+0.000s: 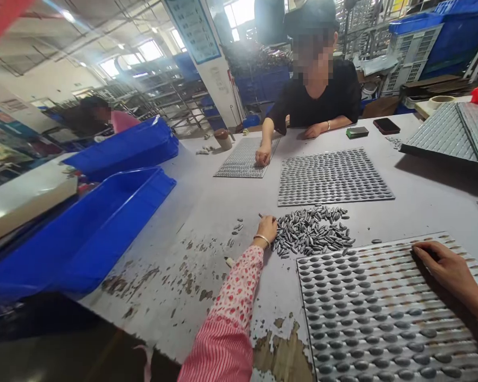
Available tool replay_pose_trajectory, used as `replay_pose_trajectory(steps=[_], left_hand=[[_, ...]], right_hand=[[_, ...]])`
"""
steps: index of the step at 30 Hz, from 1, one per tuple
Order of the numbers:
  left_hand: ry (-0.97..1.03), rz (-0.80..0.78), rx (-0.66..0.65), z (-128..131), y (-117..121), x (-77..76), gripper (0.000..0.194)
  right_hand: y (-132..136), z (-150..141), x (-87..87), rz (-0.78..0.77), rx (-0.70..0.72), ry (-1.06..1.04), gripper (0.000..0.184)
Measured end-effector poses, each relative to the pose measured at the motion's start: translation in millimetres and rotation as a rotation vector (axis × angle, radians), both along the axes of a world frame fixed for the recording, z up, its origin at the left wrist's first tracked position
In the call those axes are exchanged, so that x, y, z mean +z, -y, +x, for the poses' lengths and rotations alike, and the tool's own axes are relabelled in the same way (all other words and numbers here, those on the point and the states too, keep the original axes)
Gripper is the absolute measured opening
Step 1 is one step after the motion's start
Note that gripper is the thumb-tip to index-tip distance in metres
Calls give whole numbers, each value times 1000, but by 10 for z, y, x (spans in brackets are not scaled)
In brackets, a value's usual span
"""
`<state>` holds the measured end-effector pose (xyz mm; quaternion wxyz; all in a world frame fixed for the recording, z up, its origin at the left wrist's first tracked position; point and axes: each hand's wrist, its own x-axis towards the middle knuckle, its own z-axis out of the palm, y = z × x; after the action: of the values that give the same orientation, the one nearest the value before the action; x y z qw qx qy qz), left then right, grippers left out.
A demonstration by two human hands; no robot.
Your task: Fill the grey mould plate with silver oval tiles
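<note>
My left hand (266,229), in a pink patterned sleeve, rests at the left edge of a heap of small grey spindle-shaped pieces (313,231). Its fingers are curled; a dark tip shows beside them, but what they hold is hidden. Over the near tray (390,284) is my right hand (448,265), fingertips pressed together at its upper rows. Anything pinched there is too small to make out. Grey pieces fill the tray's left columns and some lower slots; many slots at its middle and upper right are bare.
Across the table a person's hand (263,155) works over another slotted tray (239,159). A filled tray (336,175) lies beyond the heap. Blue bins (115,212) stand at left, stacked trays (442,132) at right. A phone (386,126) and a cup (223,139) are farther back.
</note>
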<state>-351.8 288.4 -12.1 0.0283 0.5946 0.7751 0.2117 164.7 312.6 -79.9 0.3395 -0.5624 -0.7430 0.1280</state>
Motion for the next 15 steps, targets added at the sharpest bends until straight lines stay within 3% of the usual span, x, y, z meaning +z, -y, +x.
replay_pose_trajectory(steps=[5, 10, 15], left_hand=[[9, 59, -132, 328, 227, -60, 42], [-50, 63, -93, 722, 172, -20, 67], [121, 33, -177, 930, 8, -4, 52]], right_hand=[[-25, -10, -51, 55, 0, 24, 30], [-26, -42, -33, 85, 26, 10, 30], [-10, -78, 9, 115, 32, -2, 26]])
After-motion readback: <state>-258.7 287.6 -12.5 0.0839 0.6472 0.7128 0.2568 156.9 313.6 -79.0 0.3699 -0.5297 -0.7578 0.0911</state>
